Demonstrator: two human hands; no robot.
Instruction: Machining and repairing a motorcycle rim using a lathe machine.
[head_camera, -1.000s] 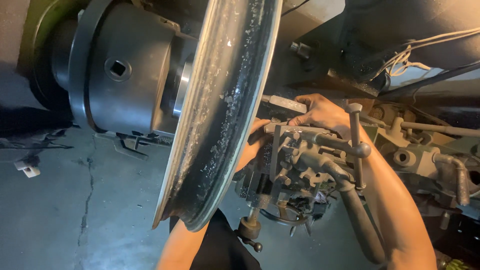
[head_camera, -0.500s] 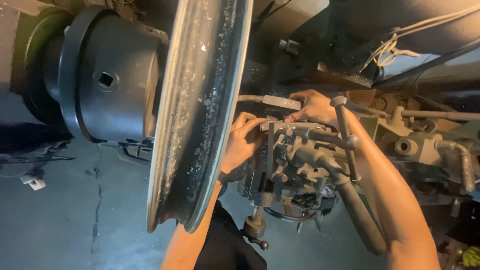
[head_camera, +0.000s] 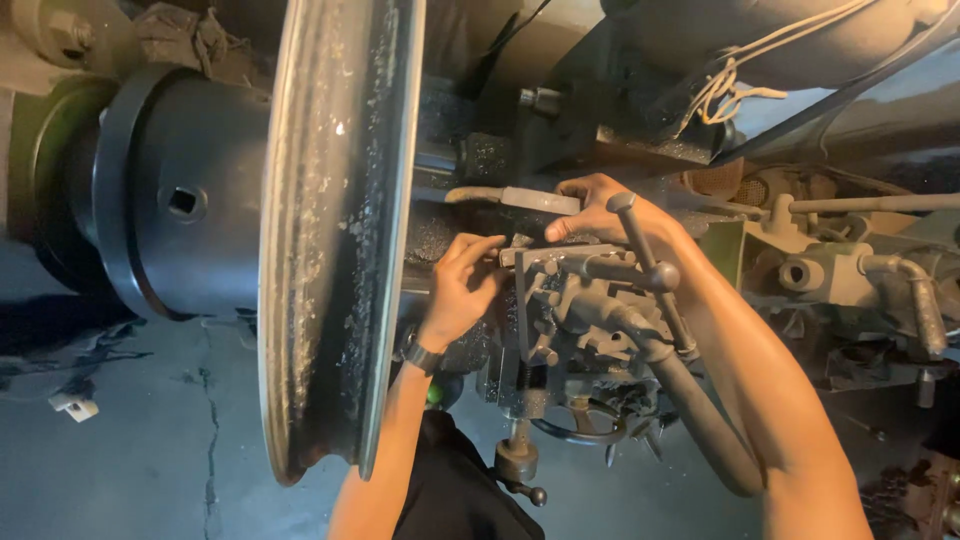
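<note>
The view has come closer since a second ago, and the left hand (head_camera: 462, 285), which was then mostly hidden behind the big metal disc (head_camera: 335, 230), is now clearly seen with its fingers pressed on the front of the tool post (head_camera: 560, 310). This means that both hands now work at the same block of the lathe, so the adjusting there continues. The right hand (head_camera: 605, 210) stays above that block, its grip closed around the flat metal bar (head_camera: 525, 198) that points toward the disc. The left grip is not clenched; the fingers are only laid on the metal, holding nothing that I can see. Just right of the right hand stands a lever with a ball end (head_camera: 645, 255). No container is visible; only metal chips (head_camera: 630, 400) hang under the block, below both hands.
</note>
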